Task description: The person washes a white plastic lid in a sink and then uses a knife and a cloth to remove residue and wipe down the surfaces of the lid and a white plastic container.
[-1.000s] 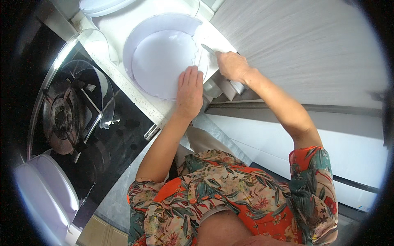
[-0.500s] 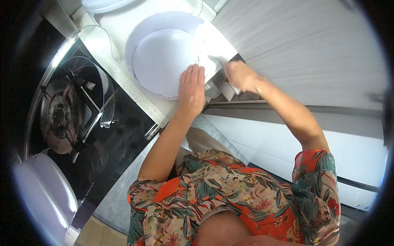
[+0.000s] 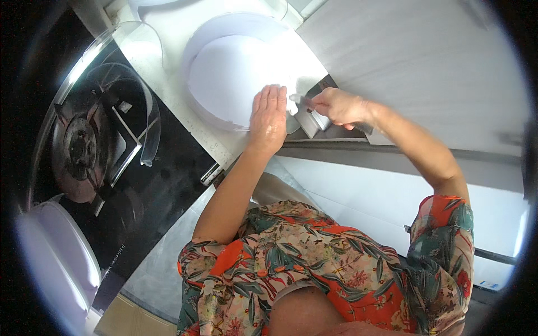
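A large, round, shallow white container [image 3: 193, 92] rests on the white counter, and glare washes out its right side. Inside it is a smooth, flat white surface [image 3: 224, 73]. My left hand [image 3: 269, 120] lies palm down across the container's near right part, its fingers stretched out side by side. Just right of the container, my right hand [image 3: 342, 106] is closed round a slim knife-like tool [image 3: 305, 102]. Its pale end, partly blurred, points left at a small white piece [image 3: 291, 107] by the container's edge. My fingers hide most of the handle.
At left is a black gas hob [image 3: 162, 162] with a round burner [image 3: 81, 145]. A curved clear plastic sheet [image 3: 140, 39] arches over it. White rounded pieces [image 3: 61, 252] stand lower left. Grey panels [image 3: 403, 61] line the right, above a white drawer front [image 3: 358, 185].
My right hand has moved slightly right and down, and the tool with it. My left hand stays pressed flat. The whole view has shifted a little.
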Tool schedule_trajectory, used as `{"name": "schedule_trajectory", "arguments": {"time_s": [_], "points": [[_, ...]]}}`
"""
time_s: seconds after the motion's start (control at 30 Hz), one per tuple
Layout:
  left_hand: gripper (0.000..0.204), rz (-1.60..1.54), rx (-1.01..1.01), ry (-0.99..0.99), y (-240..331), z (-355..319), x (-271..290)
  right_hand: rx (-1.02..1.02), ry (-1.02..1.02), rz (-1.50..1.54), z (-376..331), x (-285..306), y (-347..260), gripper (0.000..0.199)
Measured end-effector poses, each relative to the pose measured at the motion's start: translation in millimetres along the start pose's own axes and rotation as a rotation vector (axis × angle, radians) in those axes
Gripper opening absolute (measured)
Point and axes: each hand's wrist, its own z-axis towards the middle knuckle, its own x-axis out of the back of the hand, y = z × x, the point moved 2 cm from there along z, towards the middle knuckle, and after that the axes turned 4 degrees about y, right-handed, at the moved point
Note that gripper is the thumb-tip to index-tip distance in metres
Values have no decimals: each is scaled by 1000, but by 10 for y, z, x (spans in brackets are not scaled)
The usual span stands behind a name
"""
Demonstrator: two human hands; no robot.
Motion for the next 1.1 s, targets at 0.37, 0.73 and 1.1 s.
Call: {"name": "schedule_trajectory", "arguments": {"time_s": [0.37,0.73,1.1], "points": [[48,-142,-71,92,120,-115,219,109,-278,-449,318,371,65,27],[64,-79,822,367,-42,-638,895,405,-184,-1030,255,242,-374,23],[42,345,844,247,-609,-719,1013,281,-417,-759,459,-310,-633,27]]}}
